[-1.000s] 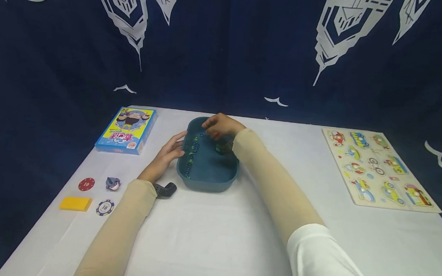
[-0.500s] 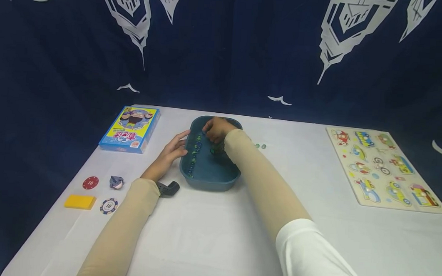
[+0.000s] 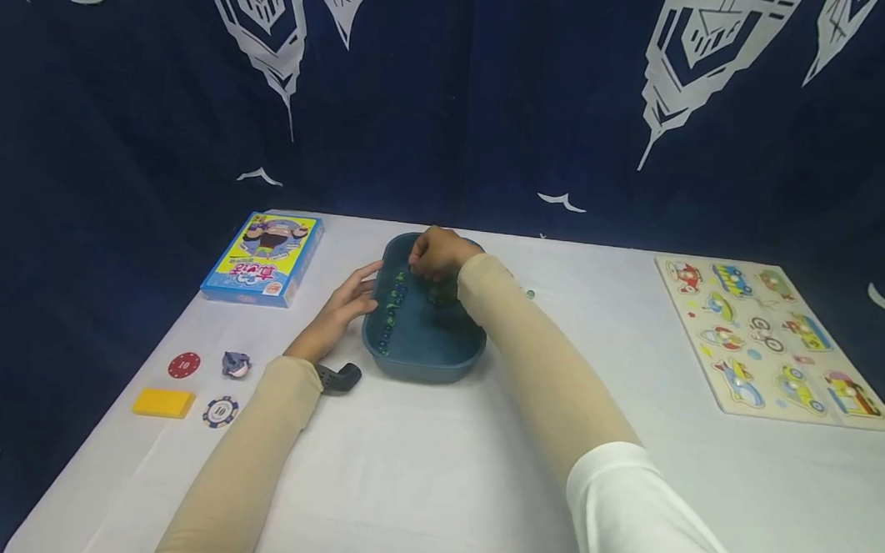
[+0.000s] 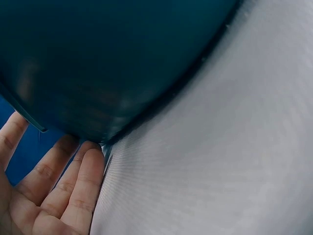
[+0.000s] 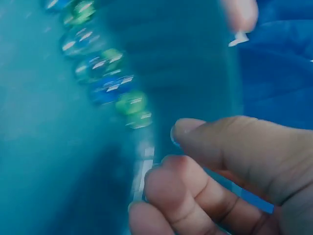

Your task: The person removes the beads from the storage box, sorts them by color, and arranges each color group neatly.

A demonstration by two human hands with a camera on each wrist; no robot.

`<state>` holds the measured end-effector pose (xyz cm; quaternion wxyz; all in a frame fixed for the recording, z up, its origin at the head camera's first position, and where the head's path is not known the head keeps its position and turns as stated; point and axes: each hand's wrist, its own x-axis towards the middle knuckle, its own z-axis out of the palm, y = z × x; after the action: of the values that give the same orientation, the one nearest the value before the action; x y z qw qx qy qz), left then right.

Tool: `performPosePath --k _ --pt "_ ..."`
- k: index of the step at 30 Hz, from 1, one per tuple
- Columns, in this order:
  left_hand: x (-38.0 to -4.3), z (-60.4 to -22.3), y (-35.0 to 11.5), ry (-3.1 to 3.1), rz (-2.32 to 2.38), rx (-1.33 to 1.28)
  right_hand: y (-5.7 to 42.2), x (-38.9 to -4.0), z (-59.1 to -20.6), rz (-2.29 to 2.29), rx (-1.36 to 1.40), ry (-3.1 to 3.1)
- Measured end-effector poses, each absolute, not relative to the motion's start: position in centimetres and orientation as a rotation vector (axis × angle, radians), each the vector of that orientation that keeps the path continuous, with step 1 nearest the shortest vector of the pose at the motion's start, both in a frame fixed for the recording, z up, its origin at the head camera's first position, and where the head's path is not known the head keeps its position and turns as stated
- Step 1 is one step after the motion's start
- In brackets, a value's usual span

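A teal rectangular tub stands on the table between both hands. Glass marbles, blue and green, lie in a row along its left inner side; the right wrist view shows these marbles blurred. My left hand rests its extended fingers against the tub's left outer wall. In the left wrist view, the fingertips touch that wall. My right hand is over the tub's far part, beyond the row's end. Its thumb and bent fingers stand slightly apart in the right wrist view, with no marble visible between them.
A small marble lies right of the tub, beside the sleeve. At left are a blue-yellow box, red chip, white-blue chip, yellow block and grey figurine. A wooden puzzle board lies right.
My right hand dips lower and leftward in the tub, then rises slightly back. Marbles right of the tub come into sight as the arm shifts. My left hand stays against the tub.
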<state>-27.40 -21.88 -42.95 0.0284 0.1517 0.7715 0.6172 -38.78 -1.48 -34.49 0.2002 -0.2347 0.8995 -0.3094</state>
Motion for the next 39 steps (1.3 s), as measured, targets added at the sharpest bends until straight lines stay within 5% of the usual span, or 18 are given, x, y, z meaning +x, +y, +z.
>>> performPosePath --k 16,39 --pt "-27.4 -43.0 -21.4 2.406 1.896 0.472 7.0 -36.0 -31.8 -1.477 -0.863 2.221" --pt "-27.3 -43.0 -21.6 2.385 1.893 0.452 15.4 -33.9 -40.8 -1.454 -0.575 2.434"
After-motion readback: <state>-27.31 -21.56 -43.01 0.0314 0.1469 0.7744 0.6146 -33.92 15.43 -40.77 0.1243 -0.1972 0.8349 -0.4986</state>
